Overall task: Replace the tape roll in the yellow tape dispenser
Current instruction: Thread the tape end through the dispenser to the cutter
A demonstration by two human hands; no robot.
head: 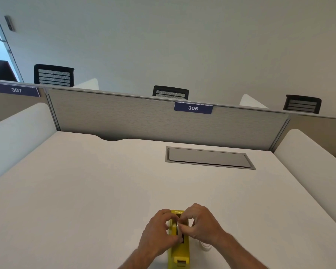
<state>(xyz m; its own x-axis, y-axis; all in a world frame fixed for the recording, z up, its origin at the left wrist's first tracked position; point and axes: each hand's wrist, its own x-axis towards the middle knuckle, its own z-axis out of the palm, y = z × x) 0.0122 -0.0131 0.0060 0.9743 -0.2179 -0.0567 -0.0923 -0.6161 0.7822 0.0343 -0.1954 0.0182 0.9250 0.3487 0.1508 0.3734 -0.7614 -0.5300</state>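
The yellow tape dispenser [179,249] stands on the white bench [85,191] at the bottom centre of the frame, its long axis running away from the viewer and its cutter end at the lower edge; both hands meet over its middle; the left hand [159,232] comes in from the lower left with its fingers [168,217] curled together against the dispenser's left side; the right hand [202,224] comes in from the lower right, thumb and fingers pinched together on a pale tape roll [178,229] seated edge-on in the dispenser's well; a clear, pale ring-like thing [205,246] lies on the bench just right of the dispenser, partly hidden by the right wrist; what it is cannot be told; a grey recessed hatch [209,157] sits in the bench at centre right; a grey partition [124,117] with a blue "306" label [193,108] crosses the middle of the frame.
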